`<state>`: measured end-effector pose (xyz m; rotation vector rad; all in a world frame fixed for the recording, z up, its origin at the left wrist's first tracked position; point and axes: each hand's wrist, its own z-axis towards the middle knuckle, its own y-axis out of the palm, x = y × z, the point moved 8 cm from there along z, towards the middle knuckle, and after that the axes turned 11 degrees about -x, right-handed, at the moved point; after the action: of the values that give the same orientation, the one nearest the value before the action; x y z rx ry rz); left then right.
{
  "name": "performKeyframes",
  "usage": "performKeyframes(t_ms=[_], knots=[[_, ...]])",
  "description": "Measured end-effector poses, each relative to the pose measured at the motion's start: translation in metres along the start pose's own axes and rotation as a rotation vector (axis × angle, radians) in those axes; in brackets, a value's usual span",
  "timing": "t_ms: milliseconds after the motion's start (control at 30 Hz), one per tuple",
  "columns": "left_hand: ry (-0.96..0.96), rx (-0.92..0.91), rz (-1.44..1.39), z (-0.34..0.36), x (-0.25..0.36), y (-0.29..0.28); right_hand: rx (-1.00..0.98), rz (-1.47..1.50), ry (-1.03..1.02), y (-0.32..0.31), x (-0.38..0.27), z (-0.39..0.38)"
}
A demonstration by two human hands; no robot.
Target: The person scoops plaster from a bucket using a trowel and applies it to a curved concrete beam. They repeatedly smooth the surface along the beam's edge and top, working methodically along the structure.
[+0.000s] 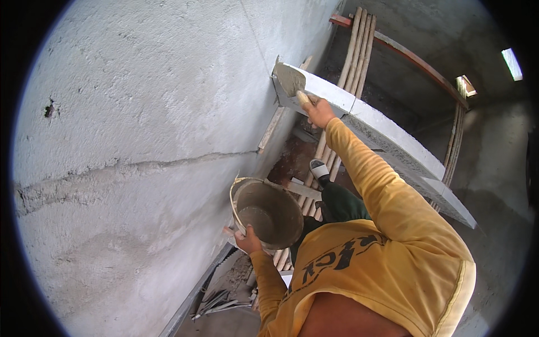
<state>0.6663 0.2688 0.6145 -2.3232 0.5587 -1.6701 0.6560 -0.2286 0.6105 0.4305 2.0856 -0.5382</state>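
My right hand (321,114) is closed around the wooden handle of a trowel (290,80). The trowel's broad blade, smeared with grey mortar, lies against the top end of a pale block (331,94), close to the plastered wall (168,84). Lower down, my left hand (247,240) grips a dark bucket (283,202) at its rim, next to the light-coloured handle. Grey mortar (256,219) covers the bucket's bottom. The bucket is tilted so that its inside faces up toward me.
More pale blocks (401,133) continue the row to the right. Bundled wooden poles (357,53) run beneath and past it, with a reddish beam (415,59) behind. My foot (319,168) stands on poles. Scrap strips (222,303) lie below left.
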Motion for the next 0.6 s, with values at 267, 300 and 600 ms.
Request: performKeyframes(t_ms=[267,300,600], knots=[[0.010,0.074,-0.086,-0.005,-0.001,0.006,0.025,-0.337,-0.067,-0.048,0.009,-0.020],[0.017,0.090,-0.099,-0.006,0.000,0.007,0.074,-0.456,-0.134,-0.055,0.006,-0.028],[-0.075,0.116,-0.031,-0.001,-0.016,0.012,0.022,-1.006,-0.076,-0.127,0.006,-0.013]])
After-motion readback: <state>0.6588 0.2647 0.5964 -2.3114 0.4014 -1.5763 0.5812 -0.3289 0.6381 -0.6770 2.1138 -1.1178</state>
